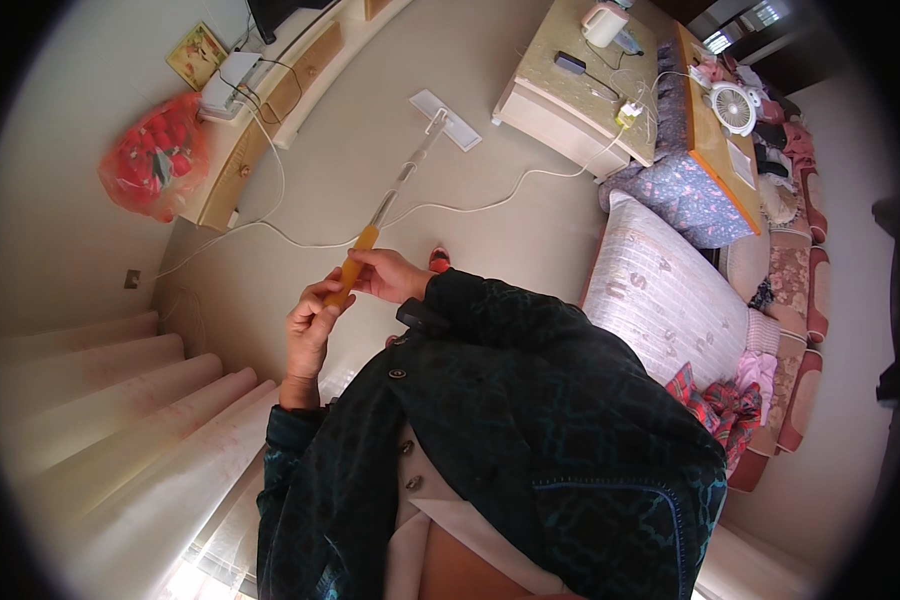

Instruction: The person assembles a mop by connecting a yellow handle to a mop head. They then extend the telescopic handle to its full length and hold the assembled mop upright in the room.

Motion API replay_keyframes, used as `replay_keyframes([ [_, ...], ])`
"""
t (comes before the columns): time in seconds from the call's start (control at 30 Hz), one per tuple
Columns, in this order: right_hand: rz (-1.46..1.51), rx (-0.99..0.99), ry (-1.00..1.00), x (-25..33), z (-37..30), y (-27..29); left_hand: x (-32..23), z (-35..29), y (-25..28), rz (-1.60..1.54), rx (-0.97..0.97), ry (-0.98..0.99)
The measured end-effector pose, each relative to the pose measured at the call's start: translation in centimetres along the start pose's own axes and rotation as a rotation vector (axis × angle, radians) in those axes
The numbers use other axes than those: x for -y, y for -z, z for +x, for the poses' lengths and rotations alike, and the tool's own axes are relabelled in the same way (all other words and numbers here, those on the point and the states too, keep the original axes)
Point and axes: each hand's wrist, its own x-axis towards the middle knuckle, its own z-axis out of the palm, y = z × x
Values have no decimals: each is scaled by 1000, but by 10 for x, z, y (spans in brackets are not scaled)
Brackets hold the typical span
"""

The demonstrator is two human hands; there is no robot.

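Flat mop (401, 178) is out in front of the person, its white flat head (456, 129) down on the floor (350, 110), yellow grip (368, 237) up at the hands. Both hands are closed on that grip, close together but not stacked: left hand (308, 322) wraps near the butt end, right hand (397, 275) takes it farther along, fingers and thumb around the side. Spacing probably gives leverage, the left likely anchoring the end and the right steering; exact finger pressure can't be told. The head presumably lies flat so the floor bears its weight. Long axis of the pole runs from the hands forward and somewhat to the person's right, sloping down to the head; the head's own long side sits roughly crosswise to it. White cable (525, 180) crosses the floor and, in this view, passes behind the pole near the grip's lower end. Tabletop (545, 50) with kettle (604, 24) stands right of the head, apart from it.
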Motion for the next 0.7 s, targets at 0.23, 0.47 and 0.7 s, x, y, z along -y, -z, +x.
replay_keyframes([
  [0.23,32,-10,-17,76,55,2,-12,88,-9,45,-52,71],
  [0.47,41,-39,25,199,83,27,-18,210,-62,135,-124,261],
  [0.7,20,-172,66,270,88,73,5,292,-99,81,-138,563],
])
